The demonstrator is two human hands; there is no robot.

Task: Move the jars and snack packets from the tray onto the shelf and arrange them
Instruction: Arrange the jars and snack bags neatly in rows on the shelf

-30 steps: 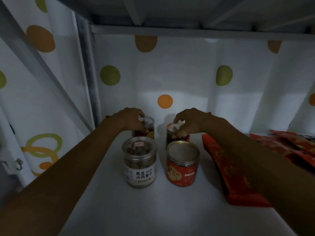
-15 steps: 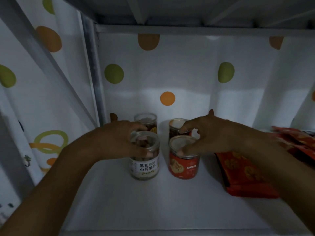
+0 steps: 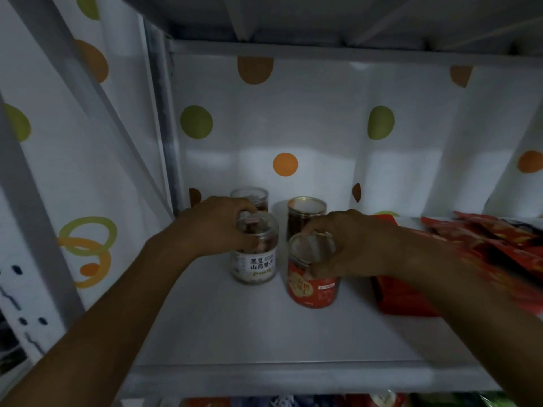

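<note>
Several jars stand on the white shelf [image 3: 235,333]. My left hand [image 3: 214,224] grips the top of the front clear jar with a white label [image 3: 258,259]. My right hand [image 3: 346,245] holds the rim of the front red-labelled jar [image 3: 311,286]. Behind them stand a second clear jar [image 3: 252,196] and a dark jar with a gold lid [image 3: 305,212], both untouched. Red snack packets [image 3: 484,245] lie on the shelf to the right, partly hidden by my right forearm.
The shelf has a white polka-dot fabric back wall [image 3: 293,127] and left side, with a metal post [image 3: 164,127] in the back left corner. A shelf board sits close overhead. Colourful items show below the shelf's front edge [image 3: 293,377].
Both hands drew back from the two rear jars and took hold of the two front jars. The camera has pulled back, showing the shelf's front edge.
</note>
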